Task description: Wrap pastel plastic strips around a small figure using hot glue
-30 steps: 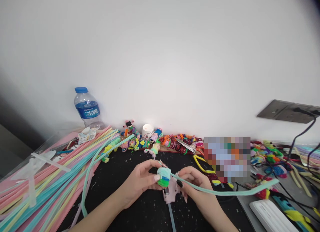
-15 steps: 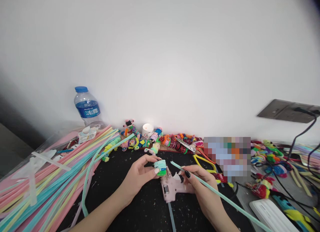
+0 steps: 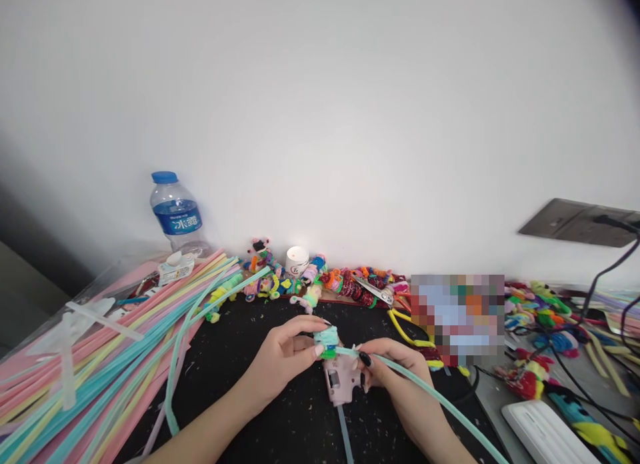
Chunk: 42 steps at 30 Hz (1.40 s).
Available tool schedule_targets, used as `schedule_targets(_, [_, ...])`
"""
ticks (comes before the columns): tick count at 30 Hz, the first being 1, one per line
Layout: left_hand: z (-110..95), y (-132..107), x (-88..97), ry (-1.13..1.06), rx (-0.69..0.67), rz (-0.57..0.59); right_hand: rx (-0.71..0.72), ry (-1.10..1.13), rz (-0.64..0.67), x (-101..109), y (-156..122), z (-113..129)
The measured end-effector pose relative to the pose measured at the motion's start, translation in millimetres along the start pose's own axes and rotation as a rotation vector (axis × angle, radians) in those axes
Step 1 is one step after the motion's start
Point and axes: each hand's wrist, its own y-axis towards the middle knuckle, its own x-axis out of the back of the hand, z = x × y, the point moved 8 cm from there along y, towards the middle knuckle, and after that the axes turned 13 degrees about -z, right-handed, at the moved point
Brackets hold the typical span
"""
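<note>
Mint pipe cleaner (image 3: pixel 440 402) and coil (image 3: pixel 327 338) in hands (image 3: pixel 285 357) (image 3: pixel 397 374); bottle (image 3: pixel 176 214) label "冰露".

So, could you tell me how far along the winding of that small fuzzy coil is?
Done: the small fuzzy coil shows a green band under mint turns. In hand: the left hand pinches it; the right hand feeds on the long mint-green pipe cleaner. Left: a long length of it trails unwound.

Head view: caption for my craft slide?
Left hand pinches a pipe-cleaner coil, right hand holds a mint pipe cleaner to it, over a glue gun.
</note>
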Motion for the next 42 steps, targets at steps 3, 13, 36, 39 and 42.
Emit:
schedule_targets(3, [1.8, -0.2, 0.3, 0.019, 0.006, 0.003, 0.02, -0.029, 0.003, 0.1, -0.7, 0.2])
schedule_targets(13, [4.6, -1.1, -1.7, -0.012, 0.032, 0.025, 0.101, -0.113, 0.016, -3.0, -6.1, 8.2])
schedule_targets(36, [5.8, -2.4, -5.9, -0.035, 0.016, 0.075, 0.168, -0.141, 0.076, -6.8, -5.7, 4.0])
schedule_targets(39, [7.0, -1.9, -5.7, -0.034, 0.004, 0.082, 0.185, -0.157, 0.069, -6.2, -6.8, 5.0])
schedule_targets(42, [8.4, -1.8, -5.8, -0.03, 0.001, 0.087, 0.204, -0.184, 0.062, -5.3, -7.4, 5.3])
